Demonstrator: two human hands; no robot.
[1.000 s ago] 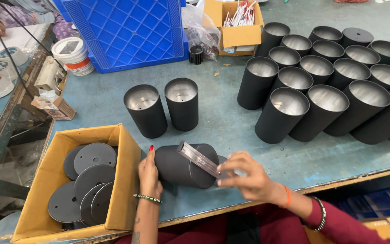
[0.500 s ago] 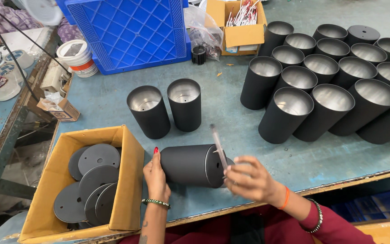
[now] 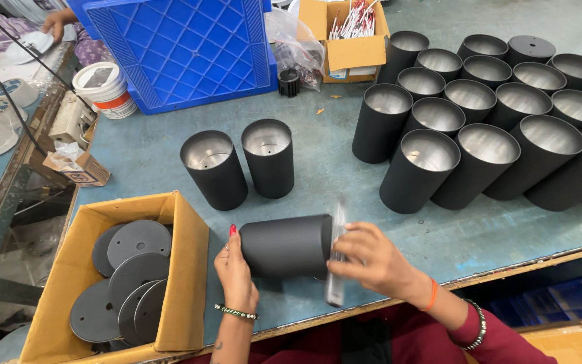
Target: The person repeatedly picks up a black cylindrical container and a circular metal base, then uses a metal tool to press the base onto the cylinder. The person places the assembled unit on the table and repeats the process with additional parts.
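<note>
I am holding a matte black can (image 3: 284,246) lying on its side at the table's near edge. I am pressing a thin round lid (image 3: 336,263), blurred, against its right end.

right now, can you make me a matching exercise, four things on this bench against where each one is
Things:
1. round dark discs
2. black can on its side
3. blue crate
4. two upright cans

Places:
A. far edge of the table, left of a small box of sticks
B. between left hand and right hand
C. in the cardboard box at near left
D. mid-table, standing apart from the big group

Pairs: 1-C, 2-B, 3-A, 4-D
</note>
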